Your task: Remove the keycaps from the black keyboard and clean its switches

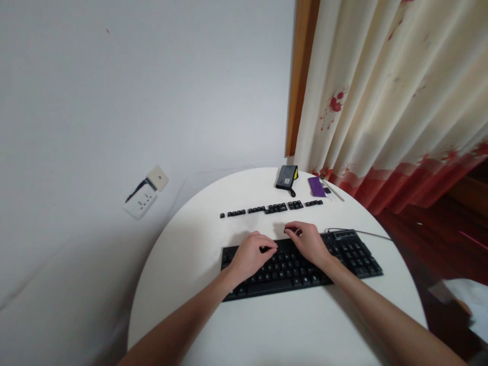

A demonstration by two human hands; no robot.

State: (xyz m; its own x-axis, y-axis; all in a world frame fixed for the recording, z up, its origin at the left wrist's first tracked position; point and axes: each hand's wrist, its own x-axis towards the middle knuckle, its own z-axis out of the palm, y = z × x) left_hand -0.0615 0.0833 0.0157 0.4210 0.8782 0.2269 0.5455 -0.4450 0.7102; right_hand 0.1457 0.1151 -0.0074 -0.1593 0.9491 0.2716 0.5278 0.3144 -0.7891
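A black keyboard (269,287) lies on the white round table (183,264), under both of my hands. My right hand (309,243) is above its top edge, thumb and forefinger pinched on a small black keycap (285,230). Over the upper left part of the keyboard is my left hand (252,253), its fingertips pressed together; whatever they may hold is too small to make out. Beyond the hands, loose black keycaps (277,208) are laid out in a row of groups. My wrists and hands hide some of the keys.
At the back of the table lie a dark grey pouch (286,177) with a strap, a purple card-like piece (316,187) and a thin pale stick (334,191). The keyboard cable (368,234) runs off to the right. A wall with a socket (140,201) is left; a curtain (366,112) hangs behind.
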